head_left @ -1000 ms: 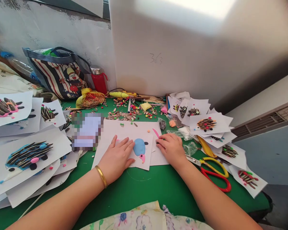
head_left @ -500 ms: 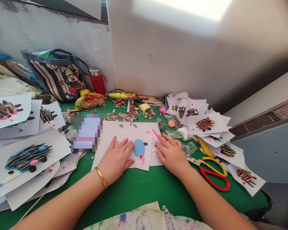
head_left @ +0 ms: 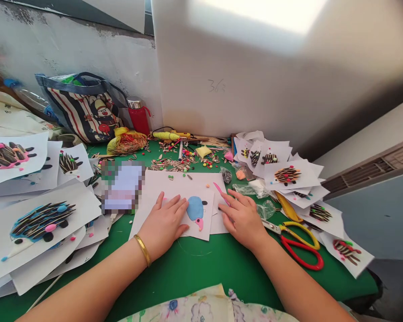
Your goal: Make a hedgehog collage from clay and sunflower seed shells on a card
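Note:
My left hand (head_left: 168,219), with a gold bangle at its wrist, lies flat on a white sheet (head_left: 177,230), fingers stretched out. Beside its fingertips is a flattened blue clay body (head_left: 195,208) with a pink pointed snout (head_left: 199,223) and a black oval piece (head_left: 204,203). My right hand (head_left: 243,219) rests at the sheet's right side, fingers extended and thumb apart. Its fingers partly cover a pink plastic clay knife (head_left: 216,188). A small black bit (head_left: 219,208) shows at one fingertip; whether the finger presses on it is unclear.
Scissors (head_left: 300,243) lie right of my right hand, near a stack of seed-covered hedgehog pictures (head_left: 287,174). More pictures (head_left: 42,223) and a phone (head_left: 124,188) are on the left. Loose seeds (head_left: 171,164), a red bottle (head_left: 138,117) and a striped bag (head_left: 83,107) are behind.
My right fingers have shifted slightly, and a small black bit now shows at a fingertip. My left hand stays in place on the sheet. The view has moved a little.

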Tool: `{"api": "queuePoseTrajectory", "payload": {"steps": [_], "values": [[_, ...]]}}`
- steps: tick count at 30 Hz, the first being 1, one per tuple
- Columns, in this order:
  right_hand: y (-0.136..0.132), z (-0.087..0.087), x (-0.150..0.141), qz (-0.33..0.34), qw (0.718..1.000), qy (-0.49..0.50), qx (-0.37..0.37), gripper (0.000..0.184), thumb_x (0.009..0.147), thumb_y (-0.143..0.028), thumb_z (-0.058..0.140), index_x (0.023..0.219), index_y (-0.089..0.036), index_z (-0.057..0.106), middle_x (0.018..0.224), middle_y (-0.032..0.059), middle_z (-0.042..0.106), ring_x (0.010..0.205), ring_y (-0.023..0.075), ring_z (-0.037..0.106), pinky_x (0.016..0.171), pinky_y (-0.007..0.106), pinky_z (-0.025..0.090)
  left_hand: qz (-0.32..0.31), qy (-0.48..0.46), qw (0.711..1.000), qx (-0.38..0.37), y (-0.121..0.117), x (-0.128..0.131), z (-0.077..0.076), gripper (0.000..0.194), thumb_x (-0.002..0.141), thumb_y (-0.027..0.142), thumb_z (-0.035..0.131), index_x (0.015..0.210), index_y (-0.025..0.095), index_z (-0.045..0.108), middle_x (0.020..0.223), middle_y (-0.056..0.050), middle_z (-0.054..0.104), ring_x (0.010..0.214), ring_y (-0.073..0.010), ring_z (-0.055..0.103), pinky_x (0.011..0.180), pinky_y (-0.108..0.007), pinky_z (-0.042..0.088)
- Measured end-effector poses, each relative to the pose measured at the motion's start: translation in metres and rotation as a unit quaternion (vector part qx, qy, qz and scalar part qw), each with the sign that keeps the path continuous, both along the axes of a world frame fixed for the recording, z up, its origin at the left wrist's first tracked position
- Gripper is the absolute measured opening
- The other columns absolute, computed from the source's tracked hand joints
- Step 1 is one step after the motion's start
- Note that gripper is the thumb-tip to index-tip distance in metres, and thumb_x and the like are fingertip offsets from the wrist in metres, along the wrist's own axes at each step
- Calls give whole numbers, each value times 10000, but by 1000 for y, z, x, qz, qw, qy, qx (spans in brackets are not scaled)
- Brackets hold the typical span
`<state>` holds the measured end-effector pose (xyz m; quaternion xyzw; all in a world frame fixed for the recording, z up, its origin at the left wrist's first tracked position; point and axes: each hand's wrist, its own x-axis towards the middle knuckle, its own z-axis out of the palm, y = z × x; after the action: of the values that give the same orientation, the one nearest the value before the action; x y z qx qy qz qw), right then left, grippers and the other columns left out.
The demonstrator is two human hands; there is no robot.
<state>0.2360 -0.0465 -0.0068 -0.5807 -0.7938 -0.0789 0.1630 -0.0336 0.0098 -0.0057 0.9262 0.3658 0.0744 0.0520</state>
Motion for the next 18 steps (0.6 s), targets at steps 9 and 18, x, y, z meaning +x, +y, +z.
{"api": "queuePoseTrajectory", "payload": {"steps": [9, 18], "values": [[0, -1, -2, 9, 999, 36, 3, 178, 907, -266, 563, 982, -272, 724, 1295, 23, 653, 1282, 269, 482, 1035, 462, 303, 0, -5, 1000, 4, 0, -1, 0, 491, 919, 336, 589, 1383, 213, 491, 1429, -106, 546, 1373, -295, 442, 1202, -597, 116], [1, -3, -1, 4, 999, 48, -1, 203, 909, -261, 559, 1018, -267, 731, 1296, 42, 652, 1276, 281, 488, 1036, 482, 318, 1, -8, 1000, 0, 0, 0, 1, 477, 916, 312, 595, 1373, 212, 498, 1431, -105, 544, 1374, -295, 439, 1196, -606, 125]]}}
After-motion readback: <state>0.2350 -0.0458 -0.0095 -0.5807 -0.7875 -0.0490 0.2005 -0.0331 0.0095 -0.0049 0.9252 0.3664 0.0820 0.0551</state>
